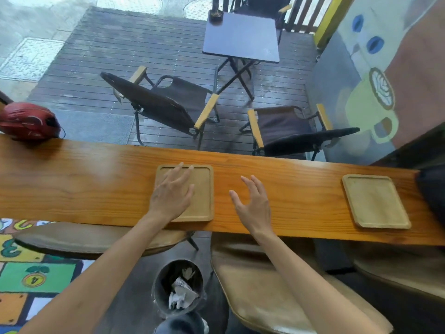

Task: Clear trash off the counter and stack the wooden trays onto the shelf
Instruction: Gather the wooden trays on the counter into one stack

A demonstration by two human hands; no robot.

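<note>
The left hand (171, 194) lay spread, palm down, over the left part of a wooden tray (202, 192), its grip apart and clamped on nothing; whether the palm touched the wood could not be told. The right hand (252, 203) hung just right of that tray over bare wood, fingers (249, 183) splayed and curled a little, grip apart and empty.

That tray sat flat near the middle of the tabletop (84, 184), its near edge close to the tabletop's near edge. A second tray (375, 201), also empty, lay well apart to the right, turned slightly askew. At the far left end rested a red helmet (29, 121). The tabletop was a long, glossy plank of orange-brown wood with strong grain, running left to right.

Under its near edge stood tan cushioned seats (265, 285). Between them, on the dark floor, a round bin (178, 288) held crumpled white paper (180, 295). A bright numbered mat (31, 280) lay at near left.

Beyond the tabletop was a dark slatted deck (120, 44) with two folding chairs (166, 102) with pale wooden armrests and a small square folding table (240, 37). A mural of a yellow-green coffee cup (368, 109) covered the right wall.
</note>
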